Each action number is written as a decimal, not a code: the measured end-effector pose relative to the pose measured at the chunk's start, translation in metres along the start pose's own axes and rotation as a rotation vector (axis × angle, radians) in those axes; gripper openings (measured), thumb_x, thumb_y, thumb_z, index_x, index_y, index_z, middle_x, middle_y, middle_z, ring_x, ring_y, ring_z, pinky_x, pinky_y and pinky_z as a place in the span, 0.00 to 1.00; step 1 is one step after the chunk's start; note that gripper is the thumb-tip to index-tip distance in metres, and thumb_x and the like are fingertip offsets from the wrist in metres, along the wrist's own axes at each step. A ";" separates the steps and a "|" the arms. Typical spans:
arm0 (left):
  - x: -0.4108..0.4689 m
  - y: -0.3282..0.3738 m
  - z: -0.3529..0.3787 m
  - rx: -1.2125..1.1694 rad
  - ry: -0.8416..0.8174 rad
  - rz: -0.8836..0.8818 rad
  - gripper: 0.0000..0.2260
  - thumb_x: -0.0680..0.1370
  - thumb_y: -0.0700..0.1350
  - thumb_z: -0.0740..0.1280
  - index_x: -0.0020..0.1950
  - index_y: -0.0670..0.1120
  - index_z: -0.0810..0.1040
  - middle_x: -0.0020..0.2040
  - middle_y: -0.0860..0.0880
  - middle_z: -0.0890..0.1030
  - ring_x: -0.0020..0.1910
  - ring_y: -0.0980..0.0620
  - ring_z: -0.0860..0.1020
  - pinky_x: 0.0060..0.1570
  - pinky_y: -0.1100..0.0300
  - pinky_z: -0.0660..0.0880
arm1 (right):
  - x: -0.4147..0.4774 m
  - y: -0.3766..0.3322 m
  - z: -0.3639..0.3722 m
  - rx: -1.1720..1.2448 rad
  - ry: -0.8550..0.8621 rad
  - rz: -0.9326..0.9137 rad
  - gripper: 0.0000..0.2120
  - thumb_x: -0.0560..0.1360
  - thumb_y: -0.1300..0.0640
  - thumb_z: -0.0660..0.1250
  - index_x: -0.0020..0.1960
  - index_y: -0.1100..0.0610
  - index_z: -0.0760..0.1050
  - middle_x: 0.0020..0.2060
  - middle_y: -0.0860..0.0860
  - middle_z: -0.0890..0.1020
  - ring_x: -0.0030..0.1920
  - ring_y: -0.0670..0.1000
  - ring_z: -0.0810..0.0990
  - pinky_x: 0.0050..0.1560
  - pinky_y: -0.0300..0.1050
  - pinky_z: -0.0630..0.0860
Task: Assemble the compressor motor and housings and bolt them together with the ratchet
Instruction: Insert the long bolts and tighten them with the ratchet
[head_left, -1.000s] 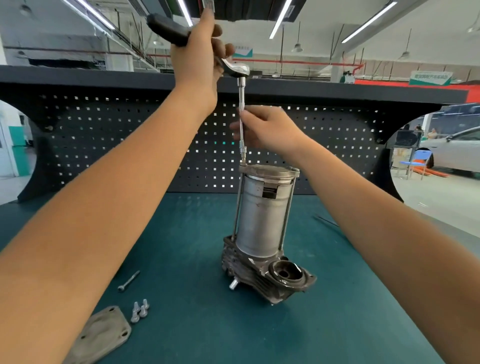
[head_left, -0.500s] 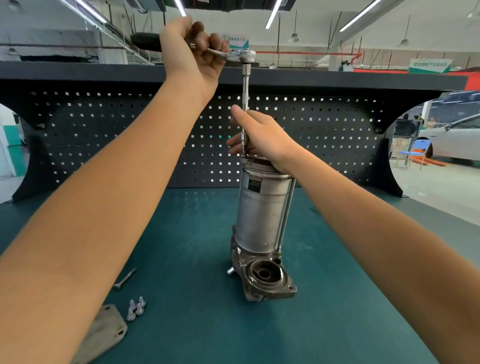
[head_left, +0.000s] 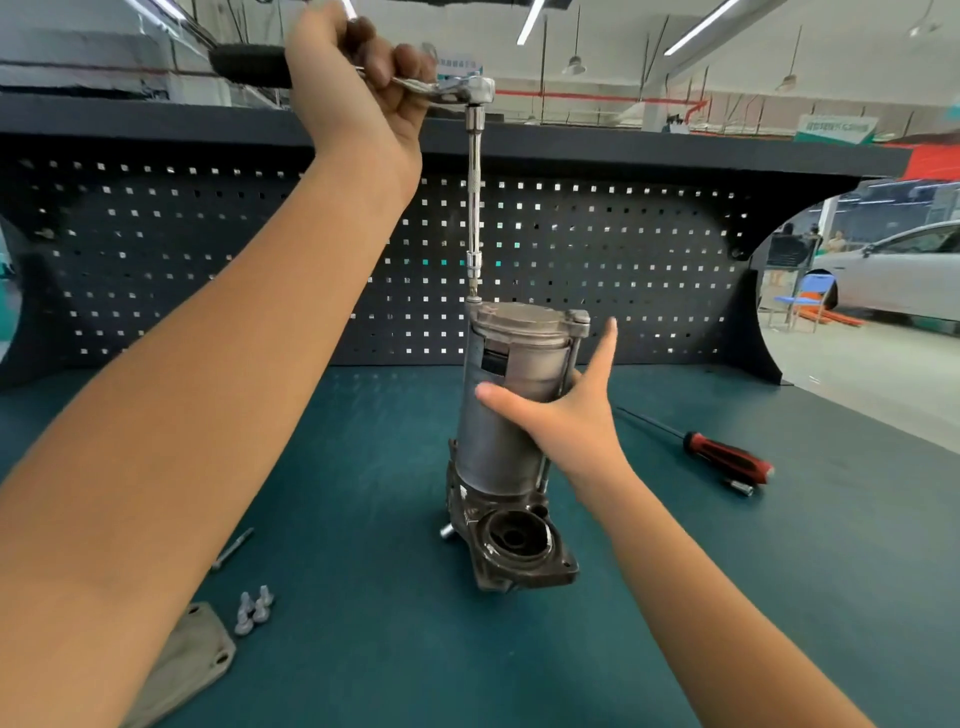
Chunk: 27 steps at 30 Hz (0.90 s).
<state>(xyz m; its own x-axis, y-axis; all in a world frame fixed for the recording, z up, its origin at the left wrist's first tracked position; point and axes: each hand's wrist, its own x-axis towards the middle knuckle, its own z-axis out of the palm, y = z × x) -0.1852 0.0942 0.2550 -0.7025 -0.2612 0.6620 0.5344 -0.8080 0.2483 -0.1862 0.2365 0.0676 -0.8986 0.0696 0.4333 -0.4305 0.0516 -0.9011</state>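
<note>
Right now you are tightening a bolt (head_left: 474, 299) at the eleven o'clock corner of the upper housing (head_left: 524, 317). Your left hand (head_left: 358, 88) is clenching its grip around the black handle of the ratchet (head_left: 467, 91), whose long extension (head_left: 474, 208) is dropping straight onto the bolt head. Your right hand (head_left: 566, 415) is grasping the motor (head_left: 498, 415), thumb across its front, fingers reaching behind and index finger pointing up.

The assembly is standing upright mid-counter (head_left: 363, 649) on the lower housing (head_left: 519, 540). By my reading, bolting is underway. The next move is calling for a swing of the handle with the extension plumb and the motor braced, then the other corners.

A long bolt (head_left: 232, 548), short bolts (head_left: 254, 610) and a cover plate (head_left: 192, 654) are lying at seven o'clock, and a screwdriver (head_left: 727, 460) at three o'clock. Signs in the hall beyond are showing lettering too blurred to read, and no brand is showing on the tools.
</note>
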 end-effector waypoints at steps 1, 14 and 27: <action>0.000 0.000 0.000 -0.003 0.002 0.005 0.14 0.79 0.38 0.54 0.33 0.44 0.64 0.21 0.51 0.62 0.21 0.52 0.69 0.33 0.60 0.73 | 0.002 0.004 0.002 -0.023 -0.006 -0.055 0.64 0.56 0.50 0.81 0.75 0.41 0.38 0.63 0.36 0.69 0.62 0.40 0.71 0.60 0.40 0.68; 0.036 0.009 -0.013 -0.039 0.062 -0.184 0.23 0.78 0.39 0.56 0.22 0.40 0.70 0.18 0.49 0.68 0.21 0.53 0.69 0.26 0.64 0.74 | 0.032 0.018 -0.006 0.134 -0.277 -0.087 0.33 0.53 0.58 0.79 0.55 0.49 0.73 0.46 0.41 0.84 0.49 0.42 0.82 0.44 0.34 0.77; 0.007 0.004 -0.009 0.129 -0.154 0.034 0.17 0.77 0.38 0.57 0.28 0.43 0.67 0.20 0.51 0.65 0.23 0.51 0.70 0.34 0.58 0.76 | 0.038 0.026 -0.003 0.254 -0.384 -0.014 0.32 0.51 0.55 0.78 0.54 0.53 0.75 0.46 0.46 0.85 0.48 0.46 0.83 0.44 0.37 0.78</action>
<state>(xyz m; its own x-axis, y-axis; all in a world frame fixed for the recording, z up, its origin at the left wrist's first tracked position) -0.1921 0.0845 0.2547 -0.6084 -0.1953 0.7692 0.6189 -0.7234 0.3058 -0.2310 0.2439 0.0608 -0.8384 -0.3059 0.4511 -0.4070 -0.1991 -0.8915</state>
